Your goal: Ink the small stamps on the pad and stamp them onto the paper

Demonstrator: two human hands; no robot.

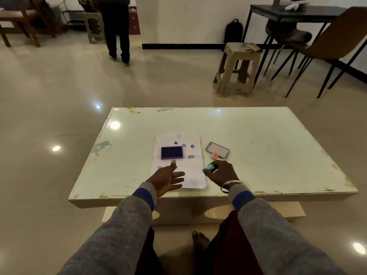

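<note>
- Grey sleeves with blue cuff bands, ours, reaching forward from the bottom edge; a bare foot (200, 239) on the floor between them.
- Our left hand (166, 178): palm turned up, fingers (177, 174) spread apart and holding nothing, over the near left part of the paper.
- Our right hand (221, 173): metal bangle (230, 185) at the wrist, fingers closed round a turquoise stamp (209, 167) at the paper's near right edge.
- White paper (193, 176): lying flat on the bench (258, 135), several small blue prints near its far end and one at its left edge.
- Ink pad (171, 152): open, dark blue in a purple tray, resting on the paper just beyond our left thumb.
- Pink stamp (214, 155): upright on the bench, right of the paper, touching or overlapping the near edge of the pad lid (218, 149); we cannot tell which.
- Plastic stool (236, 70), dark-legged chair and table on the far right floor.
- Person's legs (117, 30), standing, far left.
</note>
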